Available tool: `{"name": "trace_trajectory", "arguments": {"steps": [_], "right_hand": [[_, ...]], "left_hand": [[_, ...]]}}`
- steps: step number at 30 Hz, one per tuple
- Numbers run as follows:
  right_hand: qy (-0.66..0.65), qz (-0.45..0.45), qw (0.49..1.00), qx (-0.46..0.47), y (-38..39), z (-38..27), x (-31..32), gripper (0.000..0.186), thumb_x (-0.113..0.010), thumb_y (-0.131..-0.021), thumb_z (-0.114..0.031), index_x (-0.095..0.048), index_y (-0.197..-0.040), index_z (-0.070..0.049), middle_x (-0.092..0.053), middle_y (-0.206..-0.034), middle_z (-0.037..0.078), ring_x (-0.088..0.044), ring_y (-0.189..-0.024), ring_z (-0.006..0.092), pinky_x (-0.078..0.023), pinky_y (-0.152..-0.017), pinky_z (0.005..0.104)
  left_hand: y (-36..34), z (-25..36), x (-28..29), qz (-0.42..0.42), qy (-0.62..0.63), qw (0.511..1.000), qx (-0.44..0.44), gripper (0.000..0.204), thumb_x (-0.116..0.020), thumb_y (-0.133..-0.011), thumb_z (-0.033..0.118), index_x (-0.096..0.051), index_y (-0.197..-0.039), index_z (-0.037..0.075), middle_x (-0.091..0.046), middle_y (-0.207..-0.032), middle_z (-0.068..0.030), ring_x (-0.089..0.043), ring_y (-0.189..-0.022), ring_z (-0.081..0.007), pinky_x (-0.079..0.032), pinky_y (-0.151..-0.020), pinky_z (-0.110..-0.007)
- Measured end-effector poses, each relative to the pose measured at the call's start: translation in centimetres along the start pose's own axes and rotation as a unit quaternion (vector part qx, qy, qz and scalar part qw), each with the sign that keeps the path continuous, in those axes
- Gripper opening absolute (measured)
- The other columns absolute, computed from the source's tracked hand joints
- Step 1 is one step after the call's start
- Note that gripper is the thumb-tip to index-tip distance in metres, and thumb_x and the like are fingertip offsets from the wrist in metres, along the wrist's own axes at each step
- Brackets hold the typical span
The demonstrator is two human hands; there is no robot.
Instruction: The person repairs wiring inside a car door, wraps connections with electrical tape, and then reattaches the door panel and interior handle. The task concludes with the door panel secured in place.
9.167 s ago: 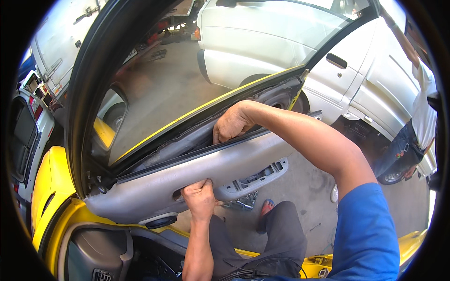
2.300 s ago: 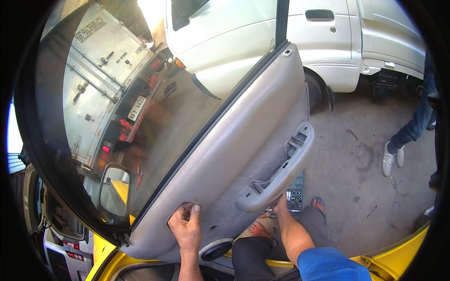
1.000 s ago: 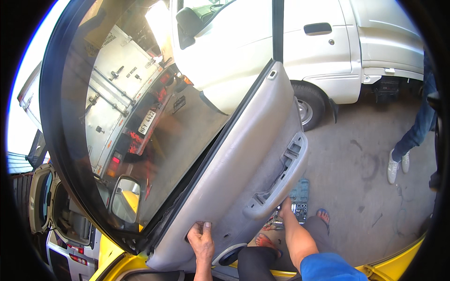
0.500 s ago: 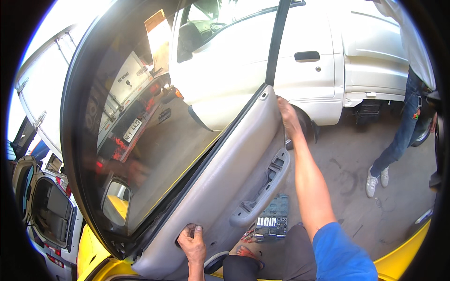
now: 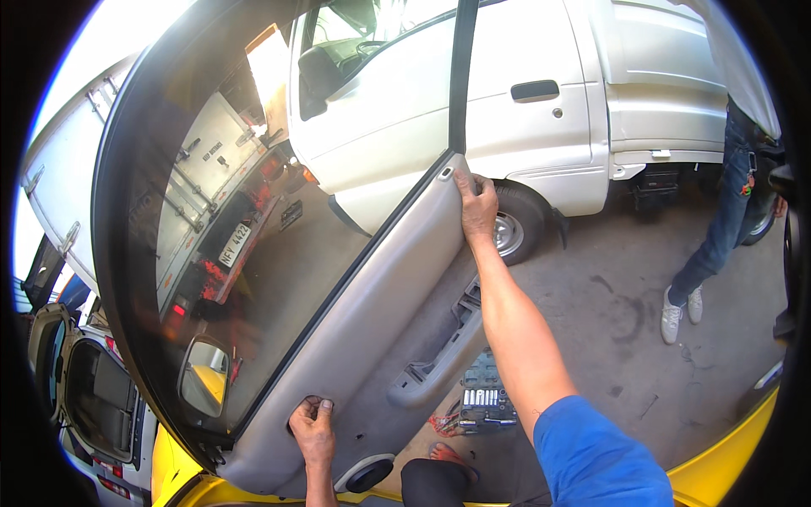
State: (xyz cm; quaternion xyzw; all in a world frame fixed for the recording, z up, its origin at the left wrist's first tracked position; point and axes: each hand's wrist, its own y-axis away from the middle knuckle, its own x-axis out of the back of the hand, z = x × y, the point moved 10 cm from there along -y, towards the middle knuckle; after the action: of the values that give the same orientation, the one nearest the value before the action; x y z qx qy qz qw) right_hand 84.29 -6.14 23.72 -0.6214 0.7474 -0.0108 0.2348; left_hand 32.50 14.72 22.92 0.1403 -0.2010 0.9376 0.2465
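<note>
A grey door trim panel [image 5: 359, 325] runs diagonally along the inner side of an open yellow car door, beneath its window glass. My left hand [image 5: 314, 431] has its fingers hooked into the round opening low on the panel, the thumb resting outside. At the panel's upper rear corner, my right hand [image 5: 479, 207] grips the edge, thumb on the near face and some fingers out of sight behind it. Between the hands, a grey armrest [image 5: 439, 359] with open recesses is partly covered by my right forearm. Near the bottom sits an oval dark speaker [image 5: 369, 475].
An open socket set case [image 5: 487, 401] lies on the floor beside my sandalled foot [image 5: 450, 456]. Beyond the door stands a white pickup truck [image 5: 541, 127]. A person in jeans [image 5: 714, 237] stands at the right. The side mirror [image 5: 205, 376] shows through the glass.
The trim panel has shifted left with both hands on it, and the dark gap along the window's lower edge has narrowed. More of my right hand and the truck's wheel shows.
</note>
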Motion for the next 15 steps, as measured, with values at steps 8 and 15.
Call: {"name": "trace_trajectory", "arguments": {"steps": [8, 15], "right_hand": [[0.032, -0.040, 0.998, 0.044, -0.6, -0.4, -1.4, 0.082, -0.066, -0.095, -0.066, -0.065, -0.124, 0.011, -0.067, -0.123, 0.031, -0.064, -0.118, 0.0421, -0.047, -0.104, 0.0457], [-0.094, -0.249, 0.963, -0.049, -3.9, 1.1, -3.6, 0.062, -0.072, -0.093, -0.062, -0.070, -0.091, 0.000, -0.060, -0.079, 0.003, -0.052, -0.072, 0.0126, -0.043, -0.069, 0.0275]], "left_hand": [[0.1, -1.2, 0.3, -0.001, 0.007, 0.999, 0.039, 0.006, -0.070, -0.095, 0.000, -0.068, -0.094, -0.005, -0.067, -0.083, -0.0027, -0.060, -0.076, -0.0094, -0.049, -0.073, -0.026], [0.8, -1.3, 0.9, 0.009, -0.017, 0.999, 0.028, 0.005, -0.068, -0.095, 0.000, -0.066, -0.093, -0.004, -0.063, -0.081, -0.0016, -0.057, -0.073, -0.0085, -0.046, -0.070, -0.026]]}}
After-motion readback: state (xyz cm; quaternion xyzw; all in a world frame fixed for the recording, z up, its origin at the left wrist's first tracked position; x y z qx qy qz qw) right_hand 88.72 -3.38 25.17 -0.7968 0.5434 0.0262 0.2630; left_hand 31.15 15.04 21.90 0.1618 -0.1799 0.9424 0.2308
